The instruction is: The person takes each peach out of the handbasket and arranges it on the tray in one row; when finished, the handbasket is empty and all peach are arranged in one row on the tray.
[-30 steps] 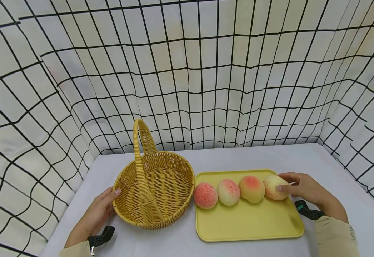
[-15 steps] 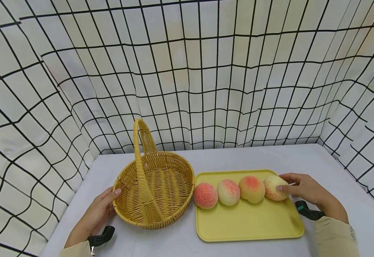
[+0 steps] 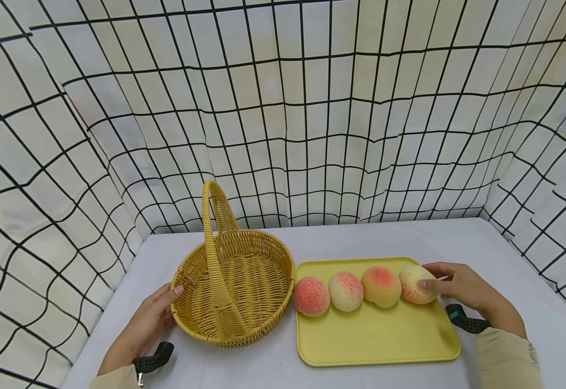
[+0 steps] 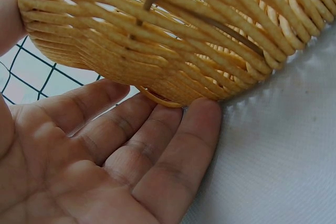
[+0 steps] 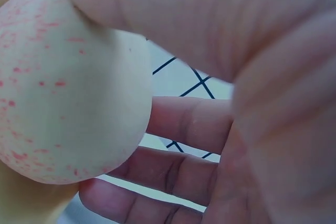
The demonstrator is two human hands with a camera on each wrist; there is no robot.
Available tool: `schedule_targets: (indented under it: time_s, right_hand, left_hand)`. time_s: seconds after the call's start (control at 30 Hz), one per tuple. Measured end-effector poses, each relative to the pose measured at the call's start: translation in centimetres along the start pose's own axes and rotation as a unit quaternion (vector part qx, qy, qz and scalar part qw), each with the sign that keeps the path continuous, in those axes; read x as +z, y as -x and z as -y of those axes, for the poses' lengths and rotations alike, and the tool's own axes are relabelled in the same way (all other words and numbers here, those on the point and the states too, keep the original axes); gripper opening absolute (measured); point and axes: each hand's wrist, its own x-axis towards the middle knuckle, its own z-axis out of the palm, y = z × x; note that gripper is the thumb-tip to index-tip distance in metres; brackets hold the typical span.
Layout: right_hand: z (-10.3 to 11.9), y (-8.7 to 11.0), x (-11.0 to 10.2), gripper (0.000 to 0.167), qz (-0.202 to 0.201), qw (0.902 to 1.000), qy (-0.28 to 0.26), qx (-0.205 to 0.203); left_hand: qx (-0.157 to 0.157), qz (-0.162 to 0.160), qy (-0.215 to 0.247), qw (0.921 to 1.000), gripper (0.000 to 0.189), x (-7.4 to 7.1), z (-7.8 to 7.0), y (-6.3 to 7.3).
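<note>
My left hand (image 3: pixel 147 319) holds the near-left rim of a yellow wicker basket (image 3: pixel 283 308), thumb over the edge. In the left wrist view, its fingers (image 4: pixel 178 166) lie under the outer weave of the basket (image 4: pixel 157 40). My right hand (image 3: pixel 467 289) grips a pale, red-speckled peach (image 3: pixel 415 283) between thumb and fingers, at the right end of a row on a yellow tray (image 3: pixel 375 337). The right wrist view has the thumb on top of this peach (image 5: pixel 68 93) and fingers at its side; its far side is hidden.
Left of the held peach, the row goes on with an orange-red peach (image 3: pixel 381 286), a pale speckled peach (image 3: pixel 346 292) and a red peach (image 3: pixel 312 296) near the basket. White cloth covers the table (image 3: pixel 244 370). Black-gridded white curtains (image 3: pixel 312 119) enclose the back and sides.
</note>
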Motion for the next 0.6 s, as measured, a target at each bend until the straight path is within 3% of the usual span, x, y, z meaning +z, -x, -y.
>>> schedule_targets:
  time_s: [0.6]
  right_hand:
    - [-0.02, -0.02, 0.14, 0.070, -0.013, 0.9999, 0.004, -0.005]
  left_hand:
    - [-0.003, 0.002, 0.005, 1.0000, 0.075, -0.07, -0.06, -0.04]
